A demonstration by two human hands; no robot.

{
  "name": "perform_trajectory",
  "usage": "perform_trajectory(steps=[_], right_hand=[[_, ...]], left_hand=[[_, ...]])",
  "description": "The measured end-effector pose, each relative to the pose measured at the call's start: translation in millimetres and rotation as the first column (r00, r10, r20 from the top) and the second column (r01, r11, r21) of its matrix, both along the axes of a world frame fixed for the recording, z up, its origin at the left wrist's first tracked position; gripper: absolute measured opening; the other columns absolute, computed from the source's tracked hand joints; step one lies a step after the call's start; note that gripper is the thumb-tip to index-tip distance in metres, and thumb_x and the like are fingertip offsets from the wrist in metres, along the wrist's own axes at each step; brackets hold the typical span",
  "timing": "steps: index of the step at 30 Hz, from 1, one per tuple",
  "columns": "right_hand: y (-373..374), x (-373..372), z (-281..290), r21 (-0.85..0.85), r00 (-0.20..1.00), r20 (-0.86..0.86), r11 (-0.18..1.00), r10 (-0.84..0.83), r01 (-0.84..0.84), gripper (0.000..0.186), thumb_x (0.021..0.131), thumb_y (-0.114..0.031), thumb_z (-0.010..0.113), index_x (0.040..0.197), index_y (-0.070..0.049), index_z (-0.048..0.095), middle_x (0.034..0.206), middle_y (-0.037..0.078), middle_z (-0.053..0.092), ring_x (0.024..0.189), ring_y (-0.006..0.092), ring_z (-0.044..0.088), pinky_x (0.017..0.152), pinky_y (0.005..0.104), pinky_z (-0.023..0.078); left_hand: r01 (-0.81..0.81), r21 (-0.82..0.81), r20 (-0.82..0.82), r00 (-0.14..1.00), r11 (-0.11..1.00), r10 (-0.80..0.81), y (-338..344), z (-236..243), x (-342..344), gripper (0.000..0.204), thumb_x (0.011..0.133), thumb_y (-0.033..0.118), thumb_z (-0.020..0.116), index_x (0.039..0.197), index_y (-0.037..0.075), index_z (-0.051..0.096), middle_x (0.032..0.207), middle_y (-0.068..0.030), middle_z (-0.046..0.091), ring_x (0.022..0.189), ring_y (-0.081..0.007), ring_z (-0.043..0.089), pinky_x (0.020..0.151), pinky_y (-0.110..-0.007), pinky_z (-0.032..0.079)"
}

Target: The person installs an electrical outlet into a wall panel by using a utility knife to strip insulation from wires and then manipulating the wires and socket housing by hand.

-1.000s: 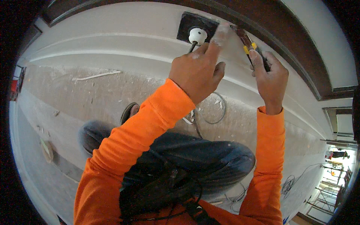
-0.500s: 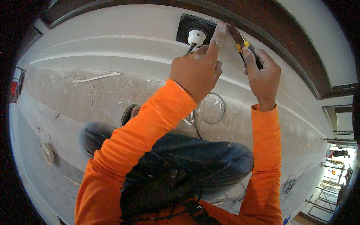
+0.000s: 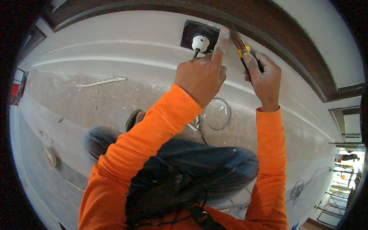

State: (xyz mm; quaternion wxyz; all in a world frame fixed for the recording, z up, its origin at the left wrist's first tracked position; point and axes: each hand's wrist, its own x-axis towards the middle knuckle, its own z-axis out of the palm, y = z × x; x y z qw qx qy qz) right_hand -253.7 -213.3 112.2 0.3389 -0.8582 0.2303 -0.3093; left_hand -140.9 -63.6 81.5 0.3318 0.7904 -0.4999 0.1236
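My left hand (image 3: 201, 74) reaches up to the wall. Its index finger is stretched out along the right edge of a black square socket plate (image 3: 188, 32), the other fingers curled, and I see nothing held in it. A round white plug (image 3: 200, 43) sits in the plate, with a dark cord running down behind my left hand. In my right hand (image 3: 265, 78) is a scraper-like tool (image 3: 240, 45) with a black and yellow handle and a narrow brownish blade. The blade points up toward the wall beside the left fingertip, under the dark trim; whether its tip touches is hard to see.
Dark wooden trim (image 3: 306, 50) runs above the socket, and a white baseboard (image 3: 134, 59) below it. On the dusty floor lie a white strip (image 3: 102, 82), a looped grey cable (image 3: 229, 115) and debris. My bent legs (image 3: 207, 163) are beneath my arms. Scaffold-like frames (image 3: 337, 199) stand far right.
The view has shifted slightly, so the socket sits a little lower. The tool in my right hand has moved slightly left and turned; my left index finger stays at the plate's edge.
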Motion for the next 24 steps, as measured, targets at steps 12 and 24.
perform_trajectory(steps=[12, 24], right_hand=[[15, -4, 2, 0.234, 0.999, -0.034, 0.972, 0.035, -0.026, 0.038, 0.095, -0.036, 0.066, 0.082, 0.000, 0.067, 0.063, 0.004, 0.063, 0.053, 0.0075, 0.057, 0.048, 0.0255, 0.045], [61, -17, 1, 0.001, 0.962, -0.163, 0.975, 0.220, -0.223, 0.029, 0.089, -0.031, 0.072, 0.083, -0.002, 0.068, 0.060, 0.008, 0.056, 0.052, 0.0120, 0.048, 0.049, 0.0294, 0.041]], left_hand=[[0.047, -0.091, -0.171, 0.983, 0.995, -0.062, 8, 1, 3, 0.080, 0.087, 0.027, 0.067, 0.155, 0.017, 0.025, 0.070, -0.0087, 0.068, 0.061, -0.0313, 0.066, 0.056, -0.042, 0.054], [-0.099, -0.502, -0.511, 0.835, 0.859, -0.202, 69, 15, 10, 0.021, 0.092, 0.021, 0.071, 0.090, 0.003, 0.060, 0.074, -0.0025, 0.063, 0.064, -0.0059, 0.057, 0.058, -0.022, 0.046]])
